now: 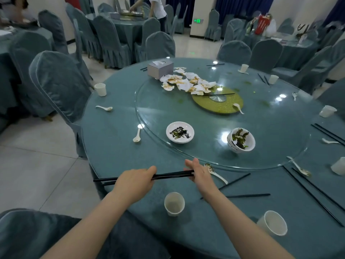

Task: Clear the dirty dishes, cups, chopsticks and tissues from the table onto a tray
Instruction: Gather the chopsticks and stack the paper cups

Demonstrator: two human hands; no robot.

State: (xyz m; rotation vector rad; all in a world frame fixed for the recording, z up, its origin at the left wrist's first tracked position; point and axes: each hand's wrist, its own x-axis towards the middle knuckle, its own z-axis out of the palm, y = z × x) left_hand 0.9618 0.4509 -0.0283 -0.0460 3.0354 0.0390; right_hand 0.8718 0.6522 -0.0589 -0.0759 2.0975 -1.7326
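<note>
My left hand (135, 181) grips a bundle of black chopsticks (170, 175) held level above the near edge of the round table (115, 139). My right hand (198, 172) holds the bundle's right end, fingers upward. On the glass turntable (261, 128) sit a dirty white plate (180, 132) and stacked bowls (240, 140) with dark greens. Stained tissues (186, 83) are piled near its centre. A paper cup (174, 203) stands just below my hands, another cup (272, 222) to the right. A white spoon (216, 173) lies beside my right hand. No tray is in view.
Loose chopsticks (248, 195) and more pairs (313, 193) lie at the right. Further cups (100, 89), spoons (137, 135) and a tissue box (160, 69) are spread around. Covered chairs (59, 86) ring the table. A person stands at a far table (158, 10).
</note>
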